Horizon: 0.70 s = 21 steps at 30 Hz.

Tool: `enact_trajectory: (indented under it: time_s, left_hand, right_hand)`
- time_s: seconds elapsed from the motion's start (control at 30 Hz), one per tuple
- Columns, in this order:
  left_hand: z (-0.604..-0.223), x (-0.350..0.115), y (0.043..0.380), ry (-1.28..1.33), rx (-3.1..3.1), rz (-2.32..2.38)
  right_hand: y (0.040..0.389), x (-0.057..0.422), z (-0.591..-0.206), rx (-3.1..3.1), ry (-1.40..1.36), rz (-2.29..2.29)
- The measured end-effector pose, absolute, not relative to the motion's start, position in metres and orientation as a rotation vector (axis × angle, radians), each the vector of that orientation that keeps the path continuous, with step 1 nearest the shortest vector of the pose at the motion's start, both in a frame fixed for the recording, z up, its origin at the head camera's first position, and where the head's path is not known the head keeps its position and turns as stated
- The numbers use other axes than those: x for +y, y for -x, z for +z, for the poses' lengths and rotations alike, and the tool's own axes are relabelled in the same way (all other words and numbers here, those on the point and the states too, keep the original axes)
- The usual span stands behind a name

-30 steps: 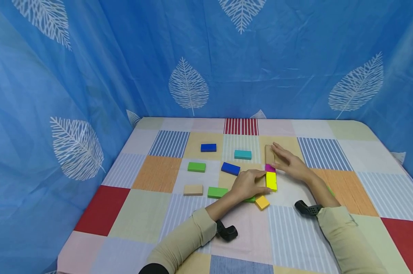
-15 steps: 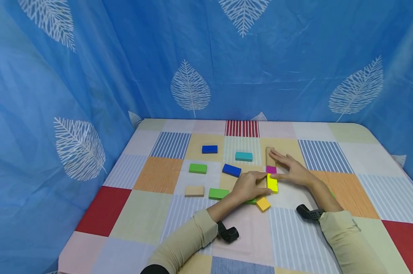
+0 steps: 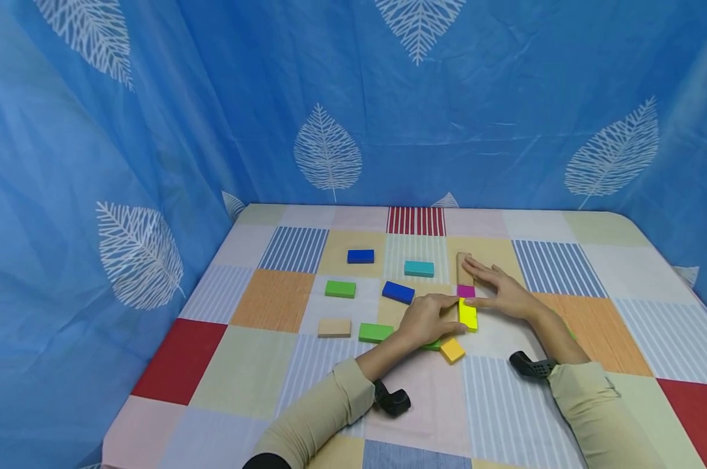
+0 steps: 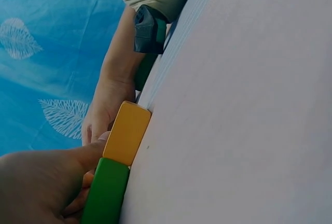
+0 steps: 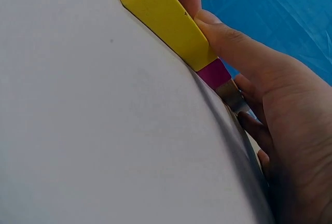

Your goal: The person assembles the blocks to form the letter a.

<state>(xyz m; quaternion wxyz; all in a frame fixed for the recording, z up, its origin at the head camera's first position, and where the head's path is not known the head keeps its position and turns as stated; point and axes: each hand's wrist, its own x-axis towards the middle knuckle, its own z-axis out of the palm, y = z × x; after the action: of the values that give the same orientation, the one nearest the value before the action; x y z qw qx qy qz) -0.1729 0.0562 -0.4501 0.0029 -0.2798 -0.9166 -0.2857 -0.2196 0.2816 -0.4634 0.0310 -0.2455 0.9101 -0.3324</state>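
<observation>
A row of blocks lies on the table: a plain wooden block (image 3: 462, 264) at the far end, a purple block (image 3: 465, 291) in the middle and a yellow block (image 3: 468, 317) nearest me. My left hand (image 3: 428, 319) holds the yellow block from its left side, index finger near the far corner and thumb near the close end. My right hand (image 3: 506, 293) lies along the right side, its thumb (image 5: 228, 35) on the yellow block's edge and its other fingers stretched beside the wooden block. An orange block (image 4: 127, 133) and a green block (image 4: 106, 190) sit beneath my left hand.
Left of the hands lie two blue blocks (image 3: 360, 256), a turquoise block (image 3: 419, 269), more green blocks (image 3: 340, 289) and another wooden block (image 3: 334, 327). A patchwork cloth (image 3: 271, 299) covers the table. Blue curtains (image 3: 224, 98) hang behind and at the sides.
My right thumb has shifted toward me, from beside the purple block to the yellow block's edge. The left hand keeps its place, and the view has shifted slightly.
</observation>
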Motion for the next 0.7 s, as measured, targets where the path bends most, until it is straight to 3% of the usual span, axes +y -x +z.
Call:
enact_trajectory:
  time_s: [0.47, 0.7]
  left_hand:
    - [-0.442, 0.052, 0.177, 0.843, -2.899, -1.089]
    - [-0.429, 0.029, 0.197, 0.708, -2.809, -1.226]
  right_hand:
    - [0.219, 0.282, -0.463, 2.814, 0.756, -1.021]
    - [0.220, 0.281, -0.465, 2.824, 0.752, -1.017]
